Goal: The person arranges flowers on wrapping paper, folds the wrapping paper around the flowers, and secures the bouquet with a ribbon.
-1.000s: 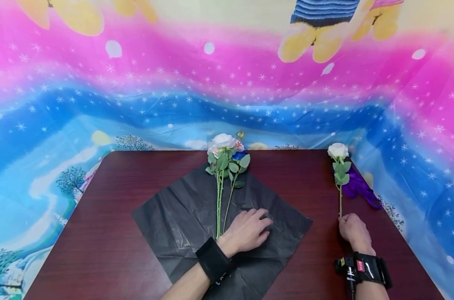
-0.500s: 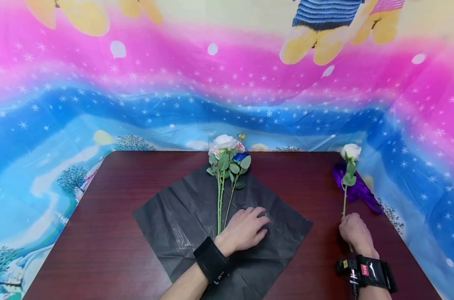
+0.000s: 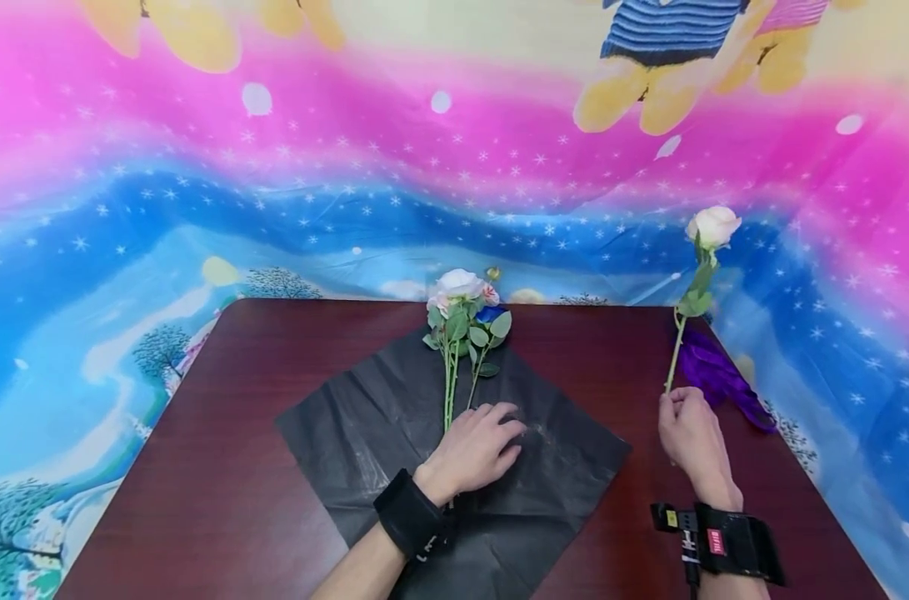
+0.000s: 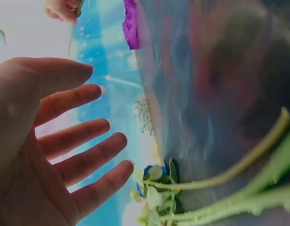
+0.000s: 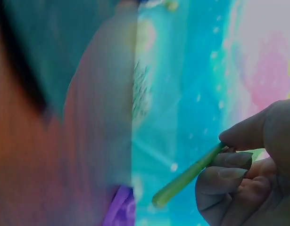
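Observation:
My right hand (image 3: 694, 437) pinches the stem of a white rose (image 3: 712, 227) between thumb and fingertips, its bloom raised above the table's back edge. In the right wrist view the cut end of the green stem (image 5: 182, 183) pokes out from the fingers. My left hand (image 3: 472, 450) is spread with fingers loosely extended over the black wrapping sheet (image 3: 559, 467), holding nothing. It overlaps the stems of a bunch of flowers (image 3: 457, 312) with white, pinkish and blue blooms, lying on the sheet. The left wrist view shows the bunch's stems (image 4: 239, 197) beside the open palm.
A purple ribbon-like cloth (image 3: 716, 371) lies at the right of the dark red wooden table (image 3: 222, 500), behind the right hand. A printed cloth backdrop (image 3: 364, 183) hangs around the table's back and sides.
My right hand has lifted the white rose up off the table's far right, the bloom rising well above the edge. My left hand has shifted slightly left and away from me over the stems.

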Demonstrator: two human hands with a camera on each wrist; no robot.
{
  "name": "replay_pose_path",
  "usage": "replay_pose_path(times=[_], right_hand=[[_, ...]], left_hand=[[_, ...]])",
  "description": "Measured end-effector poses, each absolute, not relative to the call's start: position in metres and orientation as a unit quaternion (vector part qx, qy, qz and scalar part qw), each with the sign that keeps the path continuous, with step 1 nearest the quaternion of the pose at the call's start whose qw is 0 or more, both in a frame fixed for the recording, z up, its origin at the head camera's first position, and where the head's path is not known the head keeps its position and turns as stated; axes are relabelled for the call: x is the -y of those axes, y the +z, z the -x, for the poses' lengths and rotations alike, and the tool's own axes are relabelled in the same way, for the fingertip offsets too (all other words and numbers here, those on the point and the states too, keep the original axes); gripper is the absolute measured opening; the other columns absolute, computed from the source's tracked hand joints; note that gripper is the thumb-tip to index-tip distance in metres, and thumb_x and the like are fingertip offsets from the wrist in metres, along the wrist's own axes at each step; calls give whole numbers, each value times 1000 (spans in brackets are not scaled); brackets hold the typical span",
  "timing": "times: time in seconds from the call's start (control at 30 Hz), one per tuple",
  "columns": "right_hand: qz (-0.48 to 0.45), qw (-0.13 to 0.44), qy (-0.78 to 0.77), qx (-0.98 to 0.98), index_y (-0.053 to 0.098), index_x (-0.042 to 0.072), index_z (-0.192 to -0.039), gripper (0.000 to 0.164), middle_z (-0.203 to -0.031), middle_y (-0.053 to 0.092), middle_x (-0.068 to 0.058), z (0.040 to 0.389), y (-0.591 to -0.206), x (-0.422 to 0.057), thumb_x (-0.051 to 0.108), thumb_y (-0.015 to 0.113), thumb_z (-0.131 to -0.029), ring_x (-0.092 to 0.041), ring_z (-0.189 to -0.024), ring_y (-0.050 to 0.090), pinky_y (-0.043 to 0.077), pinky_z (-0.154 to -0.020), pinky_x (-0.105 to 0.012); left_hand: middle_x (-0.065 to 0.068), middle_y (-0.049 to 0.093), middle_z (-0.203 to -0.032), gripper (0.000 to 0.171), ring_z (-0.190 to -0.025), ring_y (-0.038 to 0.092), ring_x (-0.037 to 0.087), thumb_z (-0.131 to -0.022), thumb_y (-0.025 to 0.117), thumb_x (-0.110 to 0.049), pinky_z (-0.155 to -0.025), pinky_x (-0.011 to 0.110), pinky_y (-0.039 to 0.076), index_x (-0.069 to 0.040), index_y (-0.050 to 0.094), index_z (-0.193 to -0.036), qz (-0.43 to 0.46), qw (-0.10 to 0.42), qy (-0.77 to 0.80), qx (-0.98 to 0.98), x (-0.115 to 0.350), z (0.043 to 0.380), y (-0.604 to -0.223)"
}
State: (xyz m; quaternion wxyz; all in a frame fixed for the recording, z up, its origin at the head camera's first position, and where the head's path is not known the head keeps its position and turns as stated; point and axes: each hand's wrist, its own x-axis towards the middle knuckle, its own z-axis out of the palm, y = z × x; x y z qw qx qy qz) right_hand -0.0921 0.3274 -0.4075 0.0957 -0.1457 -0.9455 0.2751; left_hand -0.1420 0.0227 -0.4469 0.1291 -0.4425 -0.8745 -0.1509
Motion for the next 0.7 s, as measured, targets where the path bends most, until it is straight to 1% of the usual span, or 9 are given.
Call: replay_pose_path(times=[0.03, 0.1, 0.2, 0.3, 0.53, 0.7], right_hand=[[142, 99, 277, 945, 45, -9, -109, 30, -66, 57, -8, 94, -406, -322, 19, 37, -102, -19, -48, 52, 40, -56, -35], [136, 112, 282, 943, 46, -9, -109, 29, -72, 59, -11, 99, -404, -310, 18, 38, -102, -22, -52, 54, 41, -58, -37], [127, 138, 283, 941, 49, -8, -106, 24, -82, 60, -16, 106, -403, -292, 15, 42, -100, -27, -67, 56, 41, -64, -40], [112, 158, 290, 937, 52, -6, -102, 20, -85, 61, -18, 112, -402, -272, 12, 45, -98, -31, -76, 57, 41, -69, -43], [65, 181, 306, 932, 53, -4, -99, 15, -86, 58, -17, 121, -404, -225, 10, 48, -98, -30, -78, 56, 41, -69, -42], [32, 171, 308, 935, 52, -1, -98, 12, -86, 56, -14, 126, -408, -196, 10, 50, -97, -28, -77, 54, 41, -68, -41]], left_hand=[[3, 59, -120, 20, -95, 60, 20, -89, 65, -28, -76, 33, 49, -20, 71, -107, 440, 129, -153, 875, -20, 142, -447], [3, 59, -120, 20, -95, 60, 20, -90, 65, -27, -75, 33, 49, -20, 71, -107, 434, 127, -155, 878, -14, 143, -446], [4, 58, -122, 21, -96, 60, 21, -90, 64, -28, -76, 34, 50, -20, 70, -108, 425, 124, -158, 883, -6, 144, -445], [5, 58, -123, 21, -96, 60, 21, -91, 63, -27, -76, 35, 50, -20, 70, -109, 416, 125, -157, 887, 1, 146, -446], [6, 58, -124, 21, -97, 60, 22, -91, 63, -26, -74, 36, 50, -19, 70, -110, 397, 126, -154, 896, 18, 146, -444], [7, 58, -125, 22, -99, 60, 23, -90, 64, -25, -75, 37, 50, -19, 70, -110, 384, 129, -148, 902, 30, 146, -446]])
